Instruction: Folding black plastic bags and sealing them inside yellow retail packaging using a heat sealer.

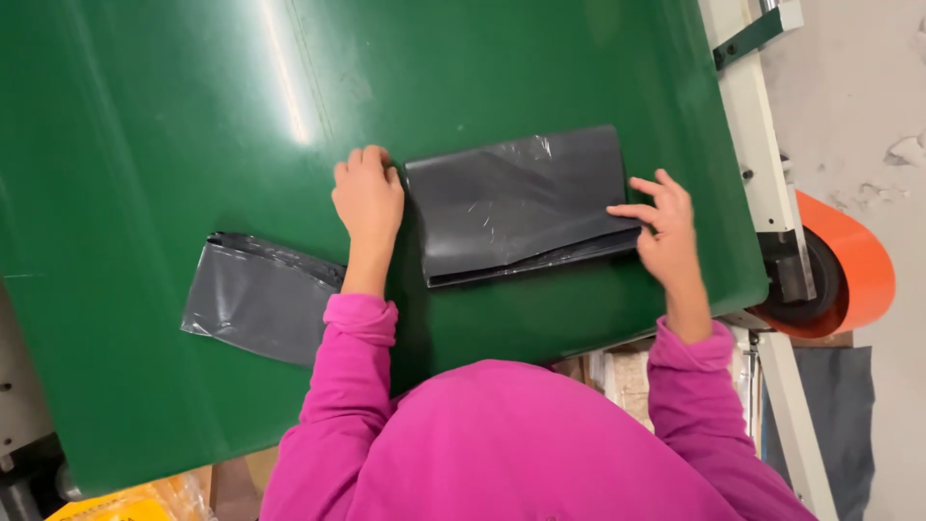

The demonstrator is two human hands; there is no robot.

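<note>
At the frame's centre a stack of dark grey plastic bags (516, 205) lies on the green counter (174, 116), squared between the left hand (367, 198), loosely curled against its edge, and the right hand (666, 230), fingers spread, gripping nothing; evening its edges seems next.

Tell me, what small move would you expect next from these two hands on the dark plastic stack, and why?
Probably a light squeeze inward to square the edges. The left hand rests curled against the left end of the stack of dark grey plastic bags, and the right hand touches its right end with fingers spread. The lower front edge looks fanned, the layers not quite flush, on the green belt.
</note>
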